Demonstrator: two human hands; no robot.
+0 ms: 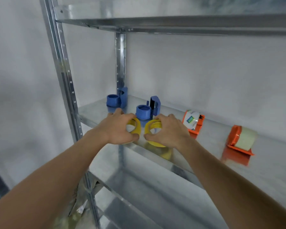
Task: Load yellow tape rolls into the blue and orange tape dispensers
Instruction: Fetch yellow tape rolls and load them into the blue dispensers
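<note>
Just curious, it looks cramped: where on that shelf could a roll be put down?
Bare metal shows between the two orange dispensers, and behind them toward the wall. The left end is crowded: both hands, yellow rolls and blue dispensers.

Both hands are on the metal shelf [196, 139] in front of the near blue dispenser [146, 111]: the left hand [118, 128] grips one yellow tape roll [135, 127], the right hand [168, 131] another [153, 129]. A second blue dispenser [116, 100] stands left of it; two orange dispensers [194, 123] [238, 145] sit to its right.
</note>
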